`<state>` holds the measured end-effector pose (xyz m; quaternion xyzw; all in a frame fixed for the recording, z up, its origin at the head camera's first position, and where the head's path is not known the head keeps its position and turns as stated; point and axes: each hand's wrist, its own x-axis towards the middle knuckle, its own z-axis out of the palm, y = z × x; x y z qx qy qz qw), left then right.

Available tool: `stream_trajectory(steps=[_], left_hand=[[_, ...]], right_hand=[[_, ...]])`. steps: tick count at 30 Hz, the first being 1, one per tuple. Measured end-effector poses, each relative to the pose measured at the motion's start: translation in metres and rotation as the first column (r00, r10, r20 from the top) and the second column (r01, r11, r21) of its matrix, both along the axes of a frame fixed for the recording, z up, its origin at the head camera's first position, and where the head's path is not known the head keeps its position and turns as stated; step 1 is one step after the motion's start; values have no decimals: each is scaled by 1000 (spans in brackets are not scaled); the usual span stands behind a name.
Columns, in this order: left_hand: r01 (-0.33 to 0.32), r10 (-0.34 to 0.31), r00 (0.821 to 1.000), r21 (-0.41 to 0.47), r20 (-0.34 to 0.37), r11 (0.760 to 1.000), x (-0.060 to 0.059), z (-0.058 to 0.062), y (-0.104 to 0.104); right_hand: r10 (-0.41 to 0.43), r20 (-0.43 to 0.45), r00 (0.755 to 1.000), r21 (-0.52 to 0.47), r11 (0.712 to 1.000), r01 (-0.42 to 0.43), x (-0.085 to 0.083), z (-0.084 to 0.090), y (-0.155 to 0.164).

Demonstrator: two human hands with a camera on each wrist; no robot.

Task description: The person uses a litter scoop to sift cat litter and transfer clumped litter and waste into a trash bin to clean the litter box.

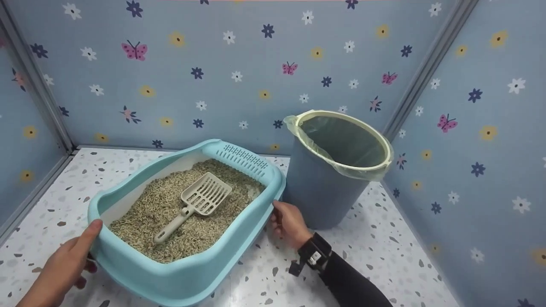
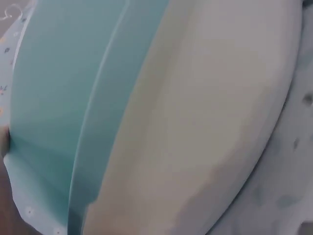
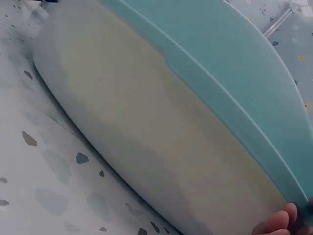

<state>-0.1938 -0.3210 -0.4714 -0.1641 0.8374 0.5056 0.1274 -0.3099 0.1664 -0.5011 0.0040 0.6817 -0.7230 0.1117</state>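
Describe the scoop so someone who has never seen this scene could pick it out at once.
Start at the light blue litter tray on the speckled floor, left of the lined bin. The scoop lies on the pellet litter inside the tray. It is the only cream, slotted, long-handled thing there.

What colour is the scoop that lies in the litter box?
The scoop is beige; the head view shows it best.
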Motion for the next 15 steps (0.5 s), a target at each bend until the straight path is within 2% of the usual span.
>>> stream_trajectory(steps=[4, 6, 10, 15], left_hand=[[-1, 0, 1000, 51, 13, 999, -3, 2, 1], [-8, 8, 1000, 45, 7, 999, -7, 3, -1], [-7, 7, 1000, 19, -17, 1000, -20, 6, -11], [15, -13, 997, 31, -71, 999, -44, 4, -31]], right_hand=[[14, -8, 1000, 1, 1000, -14, 1, -2, 1], [12, -17, 1000, 8, 1000, -12, 6, -4, -1], [13, -24, 1000, -12, 1000, -13, 24, -8, -6], [14, 4, 1000, -64, 998, -13, 54, -11, -16]])
